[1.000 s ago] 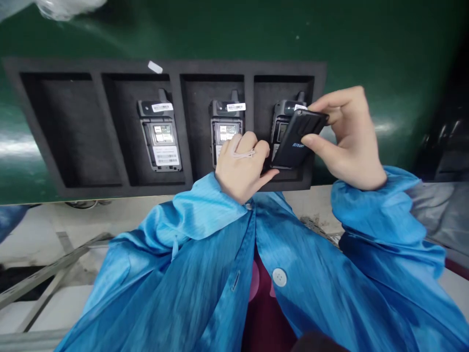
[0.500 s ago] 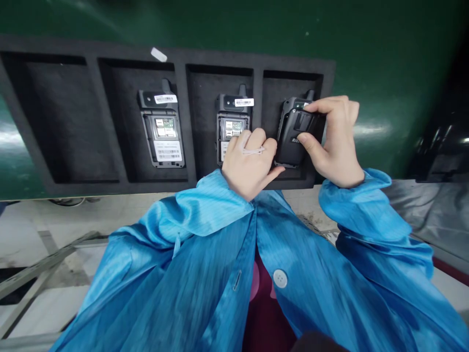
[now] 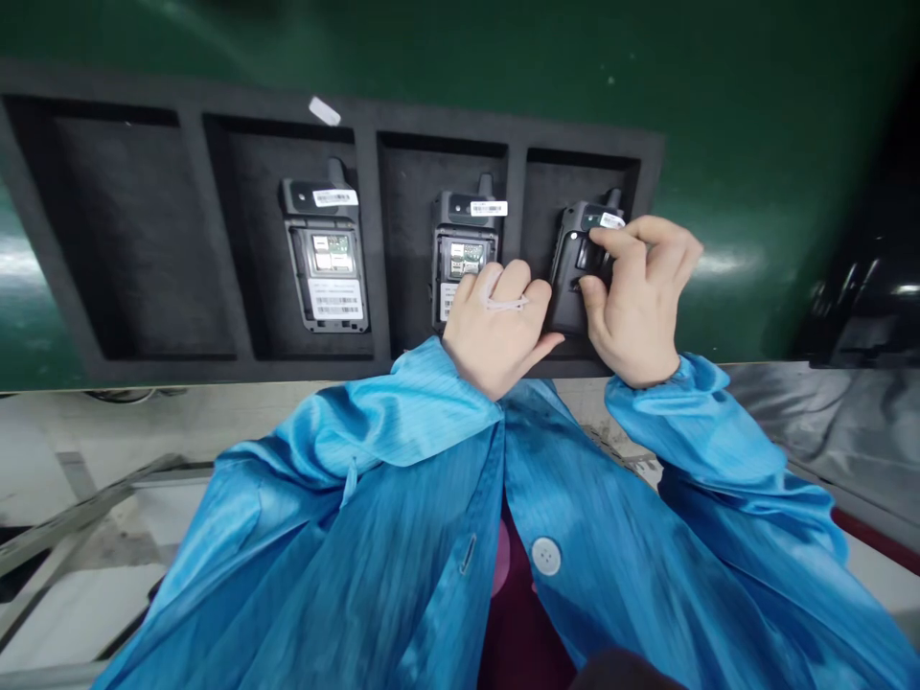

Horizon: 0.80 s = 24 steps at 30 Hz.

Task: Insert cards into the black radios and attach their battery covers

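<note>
Black back cover (image 3: 571,297), tilted a second ago, now flush on the 3 o'clock radio (image 3: 584,215); our right hand (image 3: 636,307) pinches it down, our left hand (image 3: 495,331) is fisted at its edge.

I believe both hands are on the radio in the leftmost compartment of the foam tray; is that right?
No: the head view shows the left hand and right hand on the radio in the rightmost compartment of the foam tray.

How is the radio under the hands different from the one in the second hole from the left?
The covered radio has a plain black back; the open radio shows white labels inside. The right hand presses the covered radio and the left hand touches its lower edge with a thumb; the open radio lies untouched. Both are black and lie in slots of the foam tray.
</note>
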{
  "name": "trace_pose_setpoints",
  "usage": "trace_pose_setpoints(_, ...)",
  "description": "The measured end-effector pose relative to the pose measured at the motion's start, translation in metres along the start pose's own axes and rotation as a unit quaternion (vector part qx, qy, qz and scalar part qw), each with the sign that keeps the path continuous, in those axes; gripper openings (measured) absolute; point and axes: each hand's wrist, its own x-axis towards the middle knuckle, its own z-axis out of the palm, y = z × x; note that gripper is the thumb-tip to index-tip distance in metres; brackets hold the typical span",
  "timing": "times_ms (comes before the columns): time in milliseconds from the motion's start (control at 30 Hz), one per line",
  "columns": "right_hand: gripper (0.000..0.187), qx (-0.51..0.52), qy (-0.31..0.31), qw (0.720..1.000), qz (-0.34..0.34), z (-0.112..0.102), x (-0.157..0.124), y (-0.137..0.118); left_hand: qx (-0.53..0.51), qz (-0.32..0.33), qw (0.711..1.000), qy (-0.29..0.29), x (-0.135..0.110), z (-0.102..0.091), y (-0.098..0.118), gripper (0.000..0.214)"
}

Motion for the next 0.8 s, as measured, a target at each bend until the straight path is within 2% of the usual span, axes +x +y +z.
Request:
trace_pose_setpoints(167, 0.043, -0.003, 0.006, 1.0, -0.003, 0.0, -0.001, -0.002, -0.008, 0.002, 1.0, 0.006, -0.001, 0.001, 0.0, 0.031)
trace_pose_setpoints(333, 0.035, -0.048, 0.003, 0.999, -0.008, -0.001, -0.002, -0.008, -0.02, 0.016, 1.0, -0.001, -0.001, -0.006, -0.001, 0.03)
trace_pose_setpoints(533, 0.031, -0.059, 0.002, 0.998, 0.03, 0.002, -0.004, -0.014, 0.001, 0.017, 0.999, -0.046, 0.006, -0.013, 0.001, 0.056)
trace_pose_setpoints(667, 0.03, -0.028, -0.016, 0.999, 0.042, 0.0, -0.003, -0.013, 0.017, 0.024, 0.997, -0.067, 0.008, -0.01, -0.001, 0.062)
trace_pose_setpoints(800, 0.029, 0.086, -0.051, 0.995, -0.004, -0.023, 0.003, -0.006, 0.03, 0.05, 0.997, -0.055, 0.004, -0.007, -0.008, 0.063)
